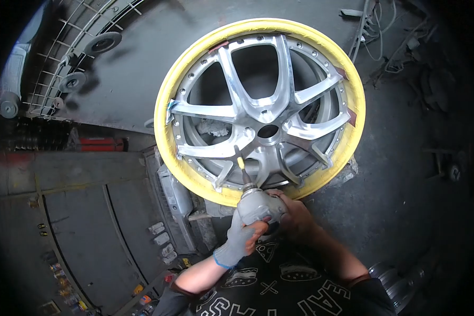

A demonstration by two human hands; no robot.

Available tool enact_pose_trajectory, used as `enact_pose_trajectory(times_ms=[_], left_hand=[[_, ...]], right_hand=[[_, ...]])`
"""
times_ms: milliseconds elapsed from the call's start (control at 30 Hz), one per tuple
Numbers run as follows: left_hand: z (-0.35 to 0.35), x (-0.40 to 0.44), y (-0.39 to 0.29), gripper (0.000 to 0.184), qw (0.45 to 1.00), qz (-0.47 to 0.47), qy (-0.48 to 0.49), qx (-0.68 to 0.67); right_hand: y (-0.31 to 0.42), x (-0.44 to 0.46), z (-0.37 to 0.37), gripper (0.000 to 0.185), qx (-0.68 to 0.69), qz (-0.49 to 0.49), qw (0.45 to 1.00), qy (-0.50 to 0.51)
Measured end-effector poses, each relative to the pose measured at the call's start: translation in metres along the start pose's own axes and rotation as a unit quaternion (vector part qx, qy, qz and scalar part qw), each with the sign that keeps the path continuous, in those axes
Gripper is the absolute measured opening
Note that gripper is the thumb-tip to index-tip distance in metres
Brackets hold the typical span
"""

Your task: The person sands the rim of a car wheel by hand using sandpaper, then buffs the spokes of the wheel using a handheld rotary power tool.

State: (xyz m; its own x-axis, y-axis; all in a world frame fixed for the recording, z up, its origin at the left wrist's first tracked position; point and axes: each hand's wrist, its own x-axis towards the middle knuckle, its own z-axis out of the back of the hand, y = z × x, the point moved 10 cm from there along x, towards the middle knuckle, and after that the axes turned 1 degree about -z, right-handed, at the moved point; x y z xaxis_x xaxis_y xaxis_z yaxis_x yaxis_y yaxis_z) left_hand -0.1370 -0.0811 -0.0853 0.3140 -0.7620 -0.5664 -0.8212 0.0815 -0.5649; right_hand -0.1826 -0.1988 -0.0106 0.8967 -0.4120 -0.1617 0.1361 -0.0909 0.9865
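A silver alloy wheel (288, 108) with a yellow-covered rim (166, 89) fills the centre of the view, its spokes facing me. My left hand (240, 237), in a grey glove with orange fingers, is closed round the body of a grey die grinder (257, 206). Bare, my right hand (295, 213) is wrapped round the right side of the same grinder, its fingers partly hidden. From the grinder a thin shaft with a yellow section (240, 163) points up to a lower-left spoke (216, 151), its tip at or close to the metal.
Upper left, a wire rack (58, 52) carries round discs (103, 43). A red object (97, 144) lies left of the wheel. Cables (379, 31) hang at upper right. Another metal wheel (392, 284) lies at lower right, and small bottles (63, 284) stand lower left.
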Motion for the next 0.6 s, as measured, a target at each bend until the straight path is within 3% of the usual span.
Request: enact_pose_trajectory(times_ms=[67, 133, 200, 267, 367, 467, 500, 567, 600], left_hand=[[0.010, 0.003, 0.011, 0.074, 1.000, 0.009, -0.001, -0.003], [0.039, 0.014, 0.044, 0.079, 1.000, 0.027, 0.002, 0.011], [0.068, 0.023, 0.075, 0.084, 0.999, 0.046, 0.004, 0.000], [0.055, 0.022, 0.073, 0.070, 0.995, 0.050, 0.036, -0.074], [0.015, 0.015, 0.052, 0.055, 0.985, 0.057, 0.068, -0.150], [-0.005, 0.010, 0.003, 0.029, 0.991, 0.026, -0.103, -0.076], [-0.008, 0.023, 0.008, 0.050, 1.000, 0.000, 0.024, 0.005], [-0.041, 0.018, -0.012, 0.063, 0.986, -0.004, 0.086, 0.139], [-0.058, 0.015, -0.023, 0.070, 0.972, -0.012, 0.117, 0.204]], right_hand=[[0.003, -0.001, 0.001, 0.068, -0.018, 0.039, 0.999, -0.006], [-0.002, -0.001, 0.003, 0.077, -0.087, -0.005, 0.996, 0.005], [-0.012, -0.002, 0.009, 0.079, -0.032, -0.017, 0.999, 0.002], [-0.022, -0.001, 0.009, 0.082, 0.022, -0.029, 0.999, -0.004], [-0.019, -0.005, 0.005, 0.085, 0.062, 0.044, 0.997, -0.015], [-0.038, -0.011, 0.009, 0.088, 0.059, 0.018, 0.998, -0.028], [-0.040, -0.012, 0.009, 0.091, 0.017, 0.021, 0.999, -0.025], [-0.067, -0.018, 0.007, 0.094, -0.025, 0.026, 0.999, -0.019], [-0.104, -0.026, 0.007, 0.087, 0.085, 0.018, 0.995, -0.046]])
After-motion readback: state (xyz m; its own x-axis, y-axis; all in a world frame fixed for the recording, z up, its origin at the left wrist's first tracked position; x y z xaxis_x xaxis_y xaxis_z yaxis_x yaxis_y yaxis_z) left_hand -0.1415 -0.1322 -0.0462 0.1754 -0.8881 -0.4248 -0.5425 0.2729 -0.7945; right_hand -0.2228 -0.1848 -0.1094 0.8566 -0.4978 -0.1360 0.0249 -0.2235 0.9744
